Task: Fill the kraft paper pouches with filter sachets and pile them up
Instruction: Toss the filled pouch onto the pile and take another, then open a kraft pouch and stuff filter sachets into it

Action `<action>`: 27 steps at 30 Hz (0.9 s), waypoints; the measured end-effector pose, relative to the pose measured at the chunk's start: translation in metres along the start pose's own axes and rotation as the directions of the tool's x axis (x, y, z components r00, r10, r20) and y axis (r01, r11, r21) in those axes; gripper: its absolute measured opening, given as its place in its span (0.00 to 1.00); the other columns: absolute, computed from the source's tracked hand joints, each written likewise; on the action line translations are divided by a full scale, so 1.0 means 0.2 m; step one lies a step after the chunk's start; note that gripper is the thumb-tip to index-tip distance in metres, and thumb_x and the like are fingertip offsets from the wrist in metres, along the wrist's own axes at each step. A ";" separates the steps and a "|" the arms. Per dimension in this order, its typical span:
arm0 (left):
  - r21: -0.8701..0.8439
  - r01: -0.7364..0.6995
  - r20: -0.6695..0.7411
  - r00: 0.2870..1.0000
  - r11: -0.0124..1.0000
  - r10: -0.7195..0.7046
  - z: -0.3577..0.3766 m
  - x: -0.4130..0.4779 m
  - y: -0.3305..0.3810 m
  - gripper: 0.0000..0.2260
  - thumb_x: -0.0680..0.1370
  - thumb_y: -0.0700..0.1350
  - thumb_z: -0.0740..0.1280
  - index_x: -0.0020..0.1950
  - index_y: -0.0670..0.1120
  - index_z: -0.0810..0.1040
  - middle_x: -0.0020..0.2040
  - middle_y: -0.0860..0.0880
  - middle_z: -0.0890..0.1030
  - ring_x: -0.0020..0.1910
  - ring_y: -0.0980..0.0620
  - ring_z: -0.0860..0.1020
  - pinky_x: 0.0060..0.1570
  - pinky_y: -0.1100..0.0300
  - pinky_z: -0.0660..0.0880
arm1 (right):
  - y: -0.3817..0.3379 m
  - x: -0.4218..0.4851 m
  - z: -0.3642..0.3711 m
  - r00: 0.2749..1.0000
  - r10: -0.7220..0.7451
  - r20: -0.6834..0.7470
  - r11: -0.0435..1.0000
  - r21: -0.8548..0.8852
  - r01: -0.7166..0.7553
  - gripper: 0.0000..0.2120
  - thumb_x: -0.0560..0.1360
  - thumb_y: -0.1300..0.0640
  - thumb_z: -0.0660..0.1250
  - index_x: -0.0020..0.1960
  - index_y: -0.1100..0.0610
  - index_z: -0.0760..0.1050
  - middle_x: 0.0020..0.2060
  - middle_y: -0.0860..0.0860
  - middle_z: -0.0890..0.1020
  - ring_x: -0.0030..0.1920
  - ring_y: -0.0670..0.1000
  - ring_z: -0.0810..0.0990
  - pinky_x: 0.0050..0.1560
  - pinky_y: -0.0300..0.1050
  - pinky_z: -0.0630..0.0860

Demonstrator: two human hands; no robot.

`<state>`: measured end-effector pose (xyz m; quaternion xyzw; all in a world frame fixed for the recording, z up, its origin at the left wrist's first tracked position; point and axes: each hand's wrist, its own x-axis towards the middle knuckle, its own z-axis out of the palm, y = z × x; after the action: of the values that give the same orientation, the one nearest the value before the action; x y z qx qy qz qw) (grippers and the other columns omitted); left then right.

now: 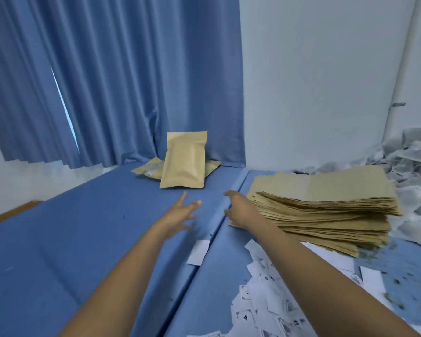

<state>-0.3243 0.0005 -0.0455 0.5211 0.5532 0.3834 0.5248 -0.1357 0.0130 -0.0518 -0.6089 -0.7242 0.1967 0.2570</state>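
A blue curtain (107, 81) hangs across the left and back. Below it spreads a blue padded surface (71, 239), two panels with a seam running toward 12 o'clock. At 12 o'clock from the hands, well apart from them, a filled pouch (184, 161) leans upright against the curtain, long axis up and down, with flat pouches (147, 170) behind its base. The left hand (180, 212) reaches that way, fingers spread and loose, holding nothing. The right hand (238, 207), just right of the seam, is also loose and empty, at the near left corner of a stack (326, 210) of empty pouches; whether it touches cannot be told. The stack lies at 3 o'clock from that hand, long side running 9 to 3, so the right hand looks the likelier to draw the next one. At 2 o'clock, past the stack, grey-white sachets (411, 164) lie heaped. White slips (265, 300) litter the surface at 5 o'clock. A pale wall (326, 69) closes the right.
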 end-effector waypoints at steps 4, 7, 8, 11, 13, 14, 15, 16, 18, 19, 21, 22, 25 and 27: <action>0.249 -0.053 0.116 0.993 0.967 0.025 0.26 0.02 -0.03 0.29 0.80 0.50 0.65 0.78 0.52 0.55 0.63 0.49 0.73 0.57 0.49 0.75 0.53 0.56 0.73 | 0.41 -0.09 -0.24 0.949 0.254 -0.187 0.725 -0.612 -0.315 0.32 0.79 0.53 0.59 0.77 0.64 0.51 0.77 0.63 0.50 0.77 0.62 0.49 0.76 0.55 0.50; 0.367 -0.203 0.166 0.974 0.908 0.151 0.47 0.03 0.00 0.25 0.80 0.46 0.64 0.76 0.48 0.61 0.60 0.46 0.75 0.52 0.51 0.74 0.48 0.60 0.71 | 0.60 -0.18 -0.40 0.886 0.397 -0.241 0.512 -0.743 -0.432 0.31 0.81 0.50 0.51 0.78 0.64 0.46 0.76 0.66 0.48 0.77 0.64 0.46 0.77 0.59 0.43; 0.383 -0.243 0.181 0.966 0.891 0.186 0.54 0.03 0.02 0.24 0.80 0.45 0.64 0.75 0.48 0.62 0.63 0.45 0.74 0.55 0.51 0.75 0.51 0.61 0.71 | 0.63 -0.20 -0.43 0.882 0.405 -0.243 0.470 -0.771 -0.428 0.30 0.81 0.51 0.50 0.78 0.64 0.47 0.76 0.66 0.53 0.77 0.65 0.50 0.76 0.59 0.44; 0.423 -0.331 0.233 0.939 0.844 0.252 0.70 0.01 0.02 0.25 0.80 0.45 0.65 0.75 0.47 0.63 0.70 0.44 0.70 0.67 0.49 0.71 0.64 0.59 0.67 | 0.70 -0.27 -0.51 0.929 0.299 -0.219 0.435 -0.835 -0.337 0.21 0.80 0.57 0.55 0.72 0.61 0.64 0.65 0.59 0.74 0.67 0.59 0.70 0.73 0.56 0.55; 0.533 -0.420 0.265 0.907 0.735 0.327 0.79 -0.01 0.02 0.25 0.80 0.45 0.65 0.75 0.48 0.63 0.72 0.45 0.68 0.69 0.49 0.68 0.66 0.59 0.64 | 0.73 -0.32 -0.53 0.973 0.127 -0.193 0.434 -0.871 -0.229 0.13 0.78 0.62 0.58 0.61 0.57 0.73 0.54 0.53 0.80 0.57 0.54 0.76 0.64 0.49 0.66; 0.603 -0.472 0.283 0.880 0.643 0.380 0.82 -0.02 0.01 0.25 0.80 0.46 0.65 0.75 0.48 0.63 0.73 0.46 0.67 0.70 0.50 0.66 0.66 0.59 0.64 | 0.74 -0.35 -0.54 0.982 0.054 -0.184 0.421 -0.887 -0.189 0.11 0.78 0.63 0.59 0.57 0.56 0.75 0.50 0.52 0.81 0.54 0.54 0.76 0.59 0.46 0.67; 0.663 -0.514 0.306 0.850 0.544 0.430 0.86 -0.04 0.00 0.25 0.79 0.47 0.66 0.75 0.48 0.63 0.73 0.46 0.65 0.71 0.49 0.65 0.67 0.58 0.63 | 0.75 -0.38 -0.54 0.983 -0.004 -0.181 0.413 -0.896 -0.163 0.10 0.77 0.64 0.59 0.53 0.56 0.77 0.47 0.51 0.82 0.51 0.54 0.76 0.56 0.46 0.67; 0.714 -0.546 0.333 0.816 0.438 0.473 0.91 -0.05 -0.01 0.26 0.79 0.47 0.66 0.75 0.48 0.62 0.74 0.46 0.64 0.72 0.48 0.64 0.68 0.56 0.63 | 0.74 -0.42 -0.54 0.980 -0.042 -0.192 0.430 -0.889 -0.156 0.10 0.76 0.65 0.60 0.50 0.56 0.78 0.44 0.51 0.82 0.49 0.54 0.76 0.54 0.46 0.67; 0.793 -0.576 0.399 0.737 0.198 0.545 1.00 -0.10 -0.03 0.28 0.78 0.46 0.67 0.76 0.47 0.61 0.76 0.46 0.60 0.75 0.47 0.57 0.72 0.53 0.57 | 0.71 -0.50 -0.54 0.962 -0.111 -0.248 0.495 -0.854 -0.163 0.10 0.73 0.66 0.62 0.47 0.55 0.80 0.40 0.51 0.83 0.46 0.55 0.77 0.50 0.47 0.67; 0.811 -0.578 0.430 0.693 0.090 0.579 1.05 -0.12 -0.03 0.27 0.78 0.45 0.67 0.75 0.47 0.61 0.76 0.46 0.60 0.76 0.47 0.54 0.74 0.52 0.53 | 0.67 -0.56 -0.53 0.949 -0.148 -0.277 0.540 -0.827 -0.157 0.09 0.71 0.65 0.65 0.44 0.54 0.82 0.36 0.51 0.83 0.43 0.55 0.78 0.47 0.47 0.69; 0.811 -0.585 0.461 0.614 -0.023 0.640 1.15 -0.17 -0.04 0.21 0.78 0.43 0.66 0.71 0.45 0.67 0.73 0.46 0.67 0.76 0.47 0.55 0.74 0.52 0.50 | 0.61 -0.71 -0.51 0.906 -0.243 -0.346 0.664 -0.740 -0.105 0.05 0.68 0.62 0.72 0.37 0.53 0.83 0.28 0.51 0.81 0.35 0.55 0.78 0.38 0.45 0.69; 0.804 -0.594 0.461 0.591 -0.030 0.662 1.19 -0.19 -0.05 0.17 0.78 0.43 0.65 0.66 0.45 0.71 0.67 0.46 0.72 0.74 0.46 0.61 0.71 0.52 0.55 | 0.61 -0.79 -0.50 0.908 -0.238 -0.345 0.735 -0.676 -0.065 0.04 0.69 0.58 0.73 0.37 0.52 0.83 0.27 0.51 0.80 0.33 0.55 0.78 0.35 0.44 0.68; 0.769 -0.626 0.540 0.529 -0.129 0.654 1.23 -0.31 -0.10 0.11 0.75 0.39 0.66 0.56 0.44 0.75 0.53 0.46 0.78 0.54 0.44 0.74 0.47 0.55 0.67 | 0.73 -1.04 -0.53 0.916 0.054 -0.398 0.953 -0.253 -0.166 0.14 0.77 0.47 0.65 0.39 0.51 0.83 0.32 0.50 0.82 0.36 0.52 0.79 0.30 0.41 0.66; 0.680 -0.702 0.642 0.432 -0.210 0.633 1.23 -0.39 -0.16 0.14 0.67 0.31 0.70 0.49 0.42 0.75 0.47 0.45 0.77 0.45 0.46 0.73 0.35 0.57 0.65 | 0.87 -1.17 -0.61 0.800 0.254 -0.544 0.967 0.114 -0.230 0.08 0.77 0.51 0.67 0.50 0.53 0.83 0.47 0.49 0.85 0.47 0.50 0.80 0.43 0.43 0.74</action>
<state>-0.0953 -0.1115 -0.1013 0.9309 0.2718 0.1901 -0.1533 0.1039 -0.1884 -0.0909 -0.7215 -0.5307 0.0583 0.4410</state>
